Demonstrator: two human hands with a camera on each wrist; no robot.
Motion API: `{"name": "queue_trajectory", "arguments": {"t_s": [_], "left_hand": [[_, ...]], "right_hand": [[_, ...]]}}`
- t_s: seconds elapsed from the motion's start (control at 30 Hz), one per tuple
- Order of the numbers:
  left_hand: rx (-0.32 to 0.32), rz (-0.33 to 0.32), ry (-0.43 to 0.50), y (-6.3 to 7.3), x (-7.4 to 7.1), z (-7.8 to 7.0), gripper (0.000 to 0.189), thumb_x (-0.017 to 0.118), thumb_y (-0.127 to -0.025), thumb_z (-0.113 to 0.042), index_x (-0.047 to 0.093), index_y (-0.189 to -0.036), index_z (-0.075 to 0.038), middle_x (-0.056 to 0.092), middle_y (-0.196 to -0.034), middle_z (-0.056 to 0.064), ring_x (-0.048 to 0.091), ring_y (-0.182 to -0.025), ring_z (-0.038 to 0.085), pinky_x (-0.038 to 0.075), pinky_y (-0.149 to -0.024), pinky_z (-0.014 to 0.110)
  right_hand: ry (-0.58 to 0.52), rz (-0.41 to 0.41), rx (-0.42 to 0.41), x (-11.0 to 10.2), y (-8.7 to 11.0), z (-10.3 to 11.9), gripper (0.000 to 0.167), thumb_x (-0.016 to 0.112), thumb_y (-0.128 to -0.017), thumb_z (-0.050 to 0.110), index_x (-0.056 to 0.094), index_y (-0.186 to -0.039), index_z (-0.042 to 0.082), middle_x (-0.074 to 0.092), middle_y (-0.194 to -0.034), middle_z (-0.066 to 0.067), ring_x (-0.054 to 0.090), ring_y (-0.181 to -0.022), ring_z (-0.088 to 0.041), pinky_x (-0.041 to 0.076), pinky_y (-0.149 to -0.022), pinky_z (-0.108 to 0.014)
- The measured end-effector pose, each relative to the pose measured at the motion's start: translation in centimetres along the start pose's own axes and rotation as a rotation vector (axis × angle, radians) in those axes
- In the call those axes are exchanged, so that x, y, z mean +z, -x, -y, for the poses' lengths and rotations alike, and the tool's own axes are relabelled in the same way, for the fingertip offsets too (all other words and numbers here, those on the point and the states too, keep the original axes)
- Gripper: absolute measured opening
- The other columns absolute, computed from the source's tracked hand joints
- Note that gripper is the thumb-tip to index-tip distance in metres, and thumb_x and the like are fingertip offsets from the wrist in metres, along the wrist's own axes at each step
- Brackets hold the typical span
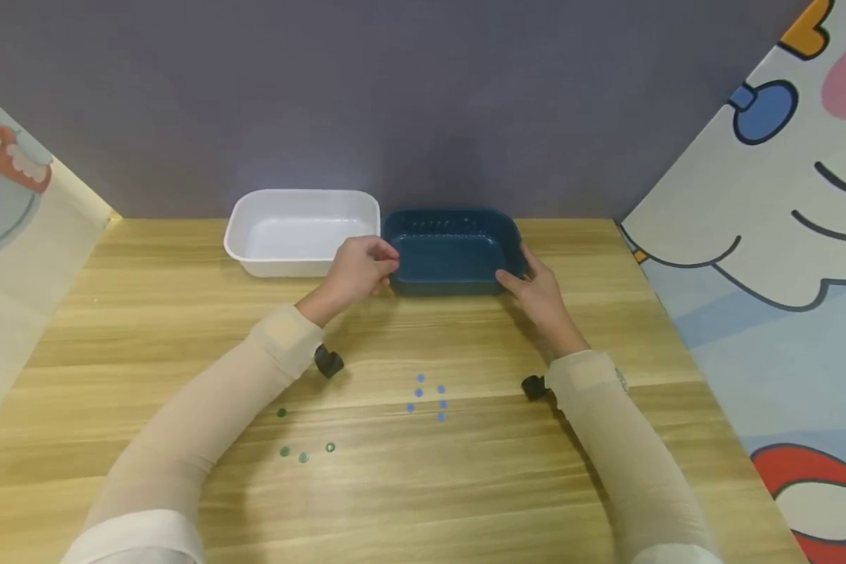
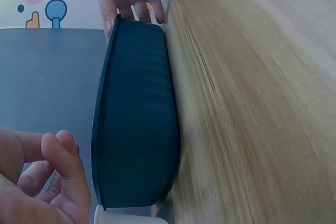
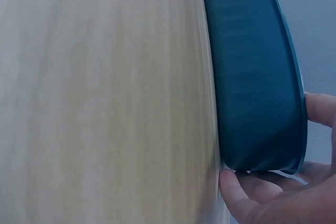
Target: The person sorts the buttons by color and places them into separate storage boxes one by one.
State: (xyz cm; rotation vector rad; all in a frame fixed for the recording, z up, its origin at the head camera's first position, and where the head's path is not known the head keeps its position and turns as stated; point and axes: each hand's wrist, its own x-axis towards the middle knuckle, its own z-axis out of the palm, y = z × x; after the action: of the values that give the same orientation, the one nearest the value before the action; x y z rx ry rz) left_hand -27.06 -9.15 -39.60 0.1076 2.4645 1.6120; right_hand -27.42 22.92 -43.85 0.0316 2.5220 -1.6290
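A dark teal plastic basin [image 1: 451, 288] stands against the back partition. My right hand [image 1: 539, 294] holds its right end, thumb over the front rim and fingers along the outer end wall [image 3: 262, 145]. At the left end of that basin is my left hand [image 1: 362, 270], its thumb and fingers [image 2: 65, 156] drawn together beside the rim. Between those fingertips shows the edge of a small dark thing, the rest hidden by the fingers. Several small green discs [image 1: 304, 457] lie at the front left of the table, and several blue discs [image 1: 442, 404] near its middle.
A white basin [image 1: 289, 269] stands directly left of the teal one, behind my left hand. The grey partition [image 1: 423, 102] rises right behind both basins. Cartoon-printed panels [image 1: 768, 235] flank the wooden table [image 1: 493, 486].
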Motion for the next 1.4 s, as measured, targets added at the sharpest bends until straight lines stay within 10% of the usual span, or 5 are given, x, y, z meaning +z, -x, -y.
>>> {"name": "queue_trajectory", "arguments": {"t_s": [1.4], "left_hand": [[0.116,0.025,-0.143,5.3,-1.4,0.5,0.008,0.070,-0.095,-0.008,0.072,-0.099,-0.001,0.069,-0.102,0.012,0.066,-0.070,0.031,0.051,-0.047,0.027]], "right_hand": [[-0.014,-0.017,0.009,0.0,-0.1,-0.1,0.086,0.068,-0.098,0.038,0.013,-0.163,0.026,0.002,-0.168,-0.009,0.018,-0.149,-0.041,0.035,-0.115,-0.050]]}}
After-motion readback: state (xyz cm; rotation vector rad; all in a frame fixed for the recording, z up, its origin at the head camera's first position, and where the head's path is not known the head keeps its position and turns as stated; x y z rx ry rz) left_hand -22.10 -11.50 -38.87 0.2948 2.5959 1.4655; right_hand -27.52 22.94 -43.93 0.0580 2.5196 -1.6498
